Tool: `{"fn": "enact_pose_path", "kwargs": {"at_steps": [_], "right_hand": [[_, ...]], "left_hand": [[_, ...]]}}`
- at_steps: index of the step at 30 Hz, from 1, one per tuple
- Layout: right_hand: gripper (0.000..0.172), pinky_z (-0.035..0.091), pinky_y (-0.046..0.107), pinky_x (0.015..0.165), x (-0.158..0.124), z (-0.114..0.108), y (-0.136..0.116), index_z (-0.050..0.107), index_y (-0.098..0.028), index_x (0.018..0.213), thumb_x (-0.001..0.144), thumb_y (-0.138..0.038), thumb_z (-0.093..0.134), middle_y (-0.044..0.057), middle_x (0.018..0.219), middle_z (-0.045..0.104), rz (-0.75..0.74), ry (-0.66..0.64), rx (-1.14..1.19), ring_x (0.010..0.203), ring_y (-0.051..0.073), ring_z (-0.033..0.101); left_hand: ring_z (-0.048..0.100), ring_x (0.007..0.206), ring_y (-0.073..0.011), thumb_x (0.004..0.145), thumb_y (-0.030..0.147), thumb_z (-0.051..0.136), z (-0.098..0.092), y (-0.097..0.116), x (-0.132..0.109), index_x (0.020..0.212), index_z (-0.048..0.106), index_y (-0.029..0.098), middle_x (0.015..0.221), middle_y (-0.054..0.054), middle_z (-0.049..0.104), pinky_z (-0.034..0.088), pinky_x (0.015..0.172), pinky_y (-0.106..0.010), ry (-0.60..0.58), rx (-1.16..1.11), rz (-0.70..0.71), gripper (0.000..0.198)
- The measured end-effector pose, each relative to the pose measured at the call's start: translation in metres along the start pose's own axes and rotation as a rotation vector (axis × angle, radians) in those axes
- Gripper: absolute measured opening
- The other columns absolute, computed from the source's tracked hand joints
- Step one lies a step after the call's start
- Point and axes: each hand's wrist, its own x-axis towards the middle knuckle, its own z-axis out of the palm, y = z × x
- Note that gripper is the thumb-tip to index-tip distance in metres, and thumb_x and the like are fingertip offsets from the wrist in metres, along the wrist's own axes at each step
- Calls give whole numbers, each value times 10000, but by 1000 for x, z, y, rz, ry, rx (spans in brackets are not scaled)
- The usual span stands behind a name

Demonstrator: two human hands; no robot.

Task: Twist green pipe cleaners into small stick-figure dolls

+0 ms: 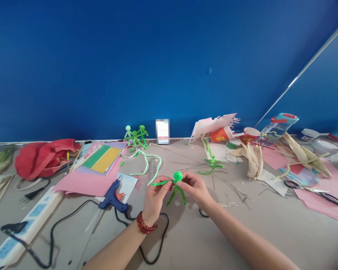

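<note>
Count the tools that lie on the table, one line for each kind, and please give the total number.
Glue gun: 1
Scissors: 1
Ruler: 1
Total: 3

The green pipe-cleaner figure (175, 190) is rough, fuzzy chenille over wire; beside it, the glue gun (112, 195) is glossy blue plastic, and the pink paper (81, 183) looks smooth and matt.
</note>
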Motion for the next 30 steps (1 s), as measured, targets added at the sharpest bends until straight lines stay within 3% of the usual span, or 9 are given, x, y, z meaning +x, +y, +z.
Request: {"fn": "enact_pose_path", "kwargs": {"at_steps": [7, 16, 30], "right_hand": [[202, 424, 246, 614, 0, 0, 4, 600, -186, 706, 744, -346, 718, -18, 665, 555, -110, 96, -152, 632, 132, 511], [197, 455, 259, 651, -1, 3, 10, 629, -195, 745, 736, -365, 729, -6, 711, 591, -108, 135, -25, 672, 143, 543], [275, 407, 245, 589, 0, 6, 9, 590, -198, 710, 673, -411, 760, -12, 681, 548, -67, 226, 46, 618, 131, 473]], "left_hand": [[583, 710, -121, 796, 273, 698, 1, 2, -1, 782, 672, 174, 744, 1, 644, 460, 710, -241, 66, -58, 7, 103], [574, 640, -121, 739, 279, 747, 6, 5, 1, 712, 691, 164, 671, -22, 676, 448, 623, -240, 59, -333, -119, 130], [594, 638, -148, 777, 414, 692, 6, 8, 3, 790, 737, 137, 672, -62, 691, 466, 604, -257, 124, -286, -85, 281]]}}
